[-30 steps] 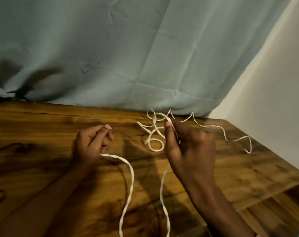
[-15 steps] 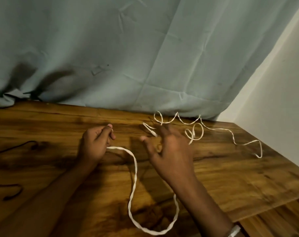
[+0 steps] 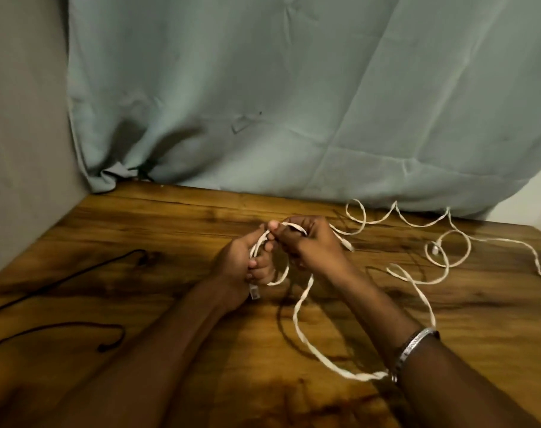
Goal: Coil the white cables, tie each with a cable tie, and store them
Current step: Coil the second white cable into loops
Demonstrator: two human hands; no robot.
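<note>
Nearest the viewer, at about 5 o'clock, a slack loop of the flat white braided cable (image 3: 303, 330) is seen lying on the brown wood-grain bench (image 3: 170, 230), passing close beside the silver metal bracelet (image 3: 412, 345) on the right wrist. At the centre, the left hand (image 3: 241, 267) is curled round the first small turns of the coil, with a pale plug end showing just below its fingers. The right hand (image 3: 312, 242) touches it from 3 o'clock and pinches the next run of cable over the top of the coil.

The step in hand is judged to be the laying of early turns. It would be done well if each turn were matched in size to the last, the flat cable were kept untwisted as it is fed, and the gathered turns were held firmly by the left hand so that none springs free.

Farther off, from 1 to 3 o'clock, the uncoiled remainder is spread in loose loops and waves well apart from the hands, reaching the pale green cloth backdrop (image 3: 293, 103). At 9 o'clock, thin black cords (image 3: 62, 276) lie on the bench. No cable tie can be made out.
</note>
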